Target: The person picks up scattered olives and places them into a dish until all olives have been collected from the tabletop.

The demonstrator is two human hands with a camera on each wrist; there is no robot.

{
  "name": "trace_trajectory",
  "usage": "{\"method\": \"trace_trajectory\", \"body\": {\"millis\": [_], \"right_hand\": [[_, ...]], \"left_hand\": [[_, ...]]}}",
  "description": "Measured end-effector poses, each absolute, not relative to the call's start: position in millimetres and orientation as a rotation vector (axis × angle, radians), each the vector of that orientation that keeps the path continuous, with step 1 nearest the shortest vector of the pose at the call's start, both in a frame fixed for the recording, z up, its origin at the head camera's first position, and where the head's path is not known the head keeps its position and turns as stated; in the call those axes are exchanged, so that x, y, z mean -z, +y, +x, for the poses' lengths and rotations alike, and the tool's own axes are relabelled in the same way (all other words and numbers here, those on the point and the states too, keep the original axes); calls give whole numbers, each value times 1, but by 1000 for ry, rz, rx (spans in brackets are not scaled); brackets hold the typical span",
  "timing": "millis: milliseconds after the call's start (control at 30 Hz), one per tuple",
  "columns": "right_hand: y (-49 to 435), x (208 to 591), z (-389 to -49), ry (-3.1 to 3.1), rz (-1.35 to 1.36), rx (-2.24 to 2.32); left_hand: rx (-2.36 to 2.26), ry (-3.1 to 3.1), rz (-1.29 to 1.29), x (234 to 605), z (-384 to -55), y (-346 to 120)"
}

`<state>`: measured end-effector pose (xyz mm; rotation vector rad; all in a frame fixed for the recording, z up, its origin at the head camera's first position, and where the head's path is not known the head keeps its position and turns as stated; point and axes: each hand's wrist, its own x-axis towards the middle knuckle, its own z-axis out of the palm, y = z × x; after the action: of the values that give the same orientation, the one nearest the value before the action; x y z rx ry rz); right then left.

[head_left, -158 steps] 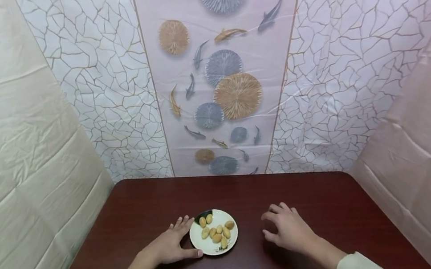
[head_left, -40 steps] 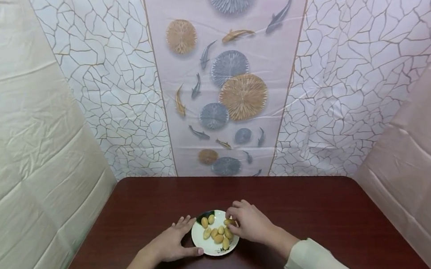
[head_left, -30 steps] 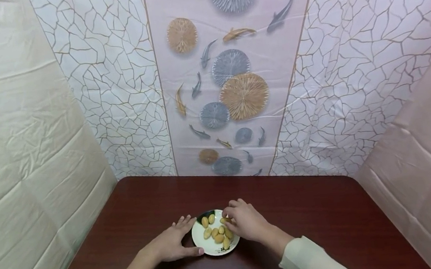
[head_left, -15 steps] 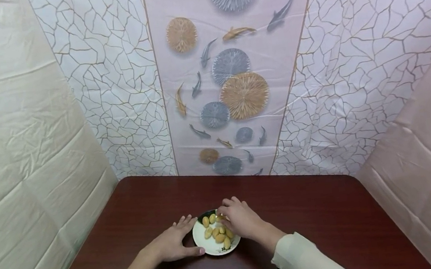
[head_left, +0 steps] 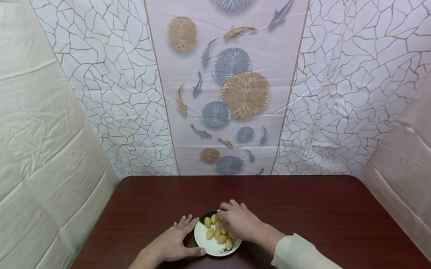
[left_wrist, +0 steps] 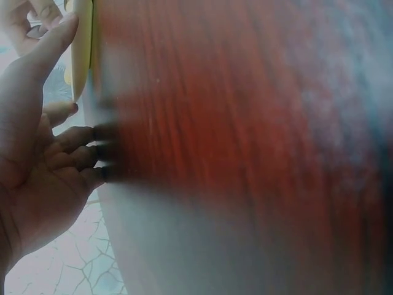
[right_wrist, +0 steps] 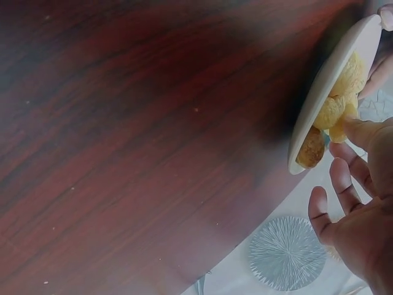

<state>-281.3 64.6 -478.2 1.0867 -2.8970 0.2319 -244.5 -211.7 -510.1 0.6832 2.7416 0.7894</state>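
Observation:
A small white plate (head_left: 209,244) with a dark green patch on its rim holds several small oval yellow fruits (head_left: 229,243). My left hand (head_left: 172,244) lies at the plate's left side, fingers spread, with thumb and index finger against the rim. In the left wrist view the plate (left_wrist: 80,61) shows edge-on beside that thumb. Above the plate's right half, my right hand (head_left: 242,221) pinches one yellow fruit (right_wrist: 338,130) between thumb and index finger; its other fingers stay loosely bent. The right hand hides part of the plate and some fruits in the head view.
The dark red-brown table (head_left: 311,221) extends around the plate. A patterned cloth wall (head_left: 232,105) with fish and round motifs hangs behind its far edge. Pale cloth walls (head_left: 12,155) stand on both sides.
My right hand has come from the table at the right to the plate, taken hold of a fruit near the right rim and shifted it leftward. The left hand stays put.

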Motion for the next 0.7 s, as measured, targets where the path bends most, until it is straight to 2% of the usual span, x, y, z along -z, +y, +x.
{"method": "trace_trajectory", "body": {"millis": [433, 700], "right_hand": [[70, 478, -270, -2875, 1043, -254], [77, 472, -250, -2783, 981, -331]], "left_hand": [[-790, 2739, 716, 511, -245, -211], [-757, 2817, 644, 508, -247, -215]]}}
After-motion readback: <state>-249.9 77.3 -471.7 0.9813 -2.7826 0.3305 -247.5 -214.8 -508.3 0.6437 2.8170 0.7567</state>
